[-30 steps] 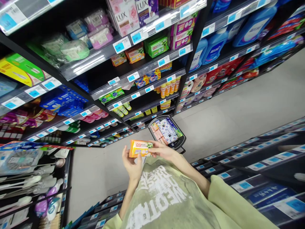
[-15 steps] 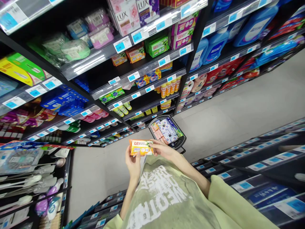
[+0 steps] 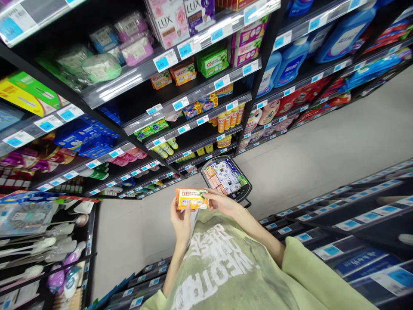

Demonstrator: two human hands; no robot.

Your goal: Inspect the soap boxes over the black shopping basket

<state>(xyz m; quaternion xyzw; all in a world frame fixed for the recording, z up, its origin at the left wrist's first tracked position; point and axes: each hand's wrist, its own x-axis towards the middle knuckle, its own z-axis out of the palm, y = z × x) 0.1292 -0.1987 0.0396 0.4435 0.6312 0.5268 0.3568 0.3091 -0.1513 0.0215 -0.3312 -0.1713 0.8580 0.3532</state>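
Orange soap pack (image 3: 191,199) level before chest. Left hand (image 3: 180,221) fingers closed on pack's left end, thumb on front. Right hand (image 3: 221,202) fingers pinch pack's right end. Beyond pack: black basket (image 3: 240,196) on floor, full of small boxes (image 3: 224,175). Farther: stocked shelves (image 3: 200,90).

Bright, even light comes from above, with white glare on the shelf strips (image 3: 119,86) and soft shadows on the floor (image 3: 322,150). The orange packet (image 3: 191,199) is sharp, but the wide lens bends and blurs the edges.
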